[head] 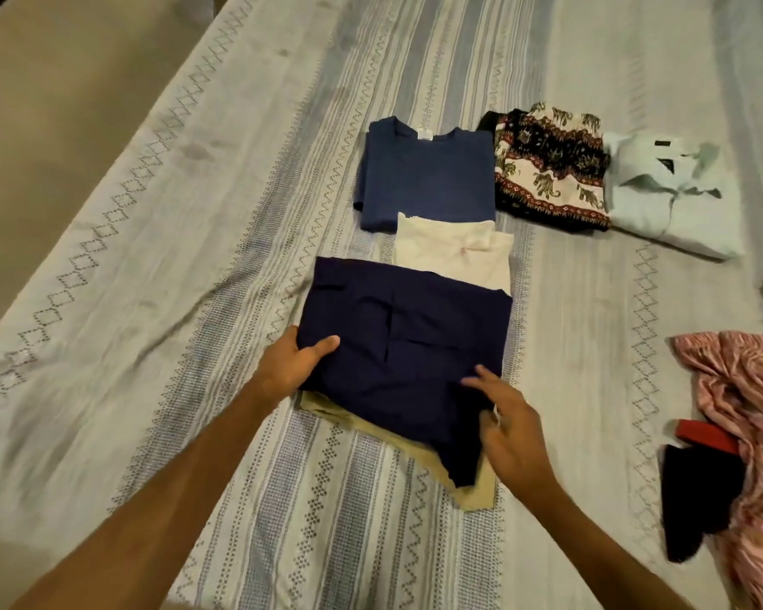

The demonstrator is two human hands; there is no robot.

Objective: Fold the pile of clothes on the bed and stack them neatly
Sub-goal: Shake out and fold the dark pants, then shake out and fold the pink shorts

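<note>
Near the middle of the bed point(194, 239), toward its near edge, your folded navy garment point(406, 341) lies on top of a beige garment point(472, 490), with a white folded piece point(454, 253) touching its far edge. Your left hand point(291, 367) grips the navy piece at its left edge, thumb on top and fingers tucked beneath. Your right hand point(509, 433) rests loosely spread on the near right corner, fingers only slightly bent and clamping nothing.

Judge this cloth as light, limp and quick to slide on the layer below; take it at the folded edges with both hands, supporting it from underneath, or the fold may slip open.

Count six folded pieces: the navy, beige and white ones, a blue T-shirt point(428, 173), an elephant-print garment point(551, 169) and a pale shirt point(670, 195) further back. Along the right edge lie unfolded items: a pink striped garment point(749, 433), a black piece point(697, 499) and a red strip point(708, 435).
</note>
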